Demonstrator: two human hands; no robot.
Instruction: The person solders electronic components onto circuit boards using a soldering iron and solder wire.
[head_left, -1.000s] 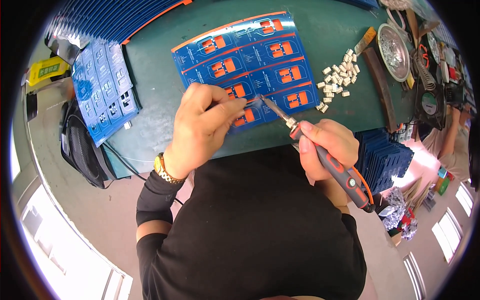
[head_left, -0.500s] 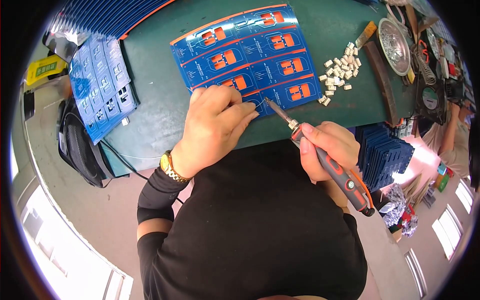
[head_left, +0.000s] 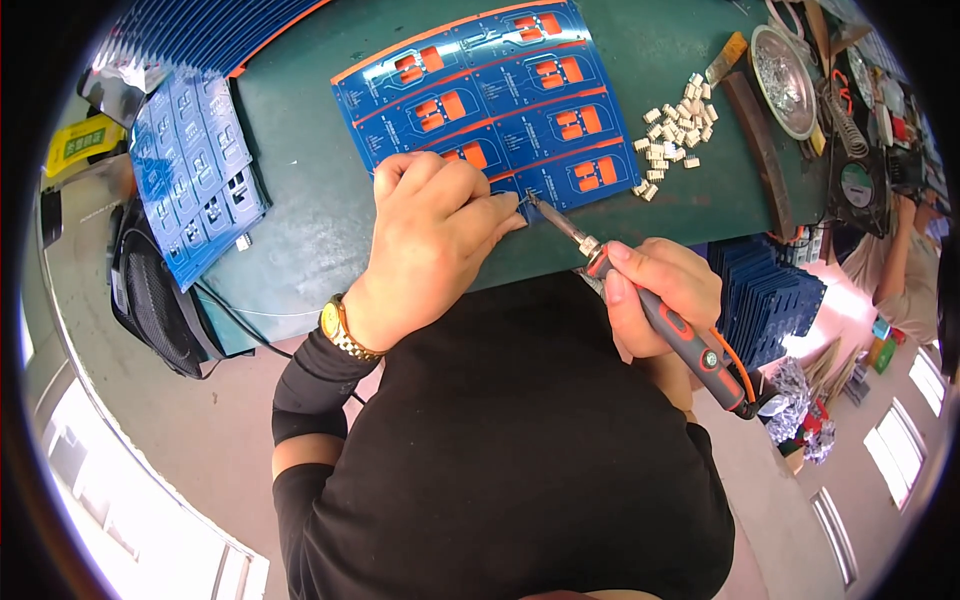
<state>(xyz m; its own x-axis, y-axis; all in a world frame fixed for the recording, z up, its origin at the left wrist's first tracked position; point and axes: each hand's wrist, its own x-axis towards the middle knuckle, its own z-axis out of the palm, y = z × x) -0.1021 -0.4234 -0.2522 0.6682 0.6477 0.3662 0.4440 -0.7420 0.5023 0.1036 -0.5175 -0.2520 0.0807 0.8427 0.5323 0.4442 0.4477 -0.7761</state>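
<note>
A blue circuit board panel (head_left: 510,108) with orange cut-out shapes lies on the green table in front of me. My right hand (head_left: 662,290) is closed around the grey and red handle of a soldering iron (head_left: 685,345). The iron's metal tip meets the panel's near edge, just right of my left fingertips. My left hand (head_left: 425,230) rests over the panel's near left part, its thumb and forefinger pinched on a thin solder wire (head_left: 525,200) that reaches toward the tip. Most of that wire is hidden by the fingers.
Small white connectors (head_left: 682,132) lie heaped right of the panel. Beyond them are a brush (head_left: 726,58), a dark bar (head_left: 757,150) and a metal dish (head_left: 783,82). More blue boards stand at left (head_left: 195,165) and right (head_left: 765,300). A person's arm (head_left: 897,250) shows far right.
The view has shifted slightly, so the panel sits a little further left and up. My right hand still holds the iron against the panel, and the left pinch stays put.
</note>
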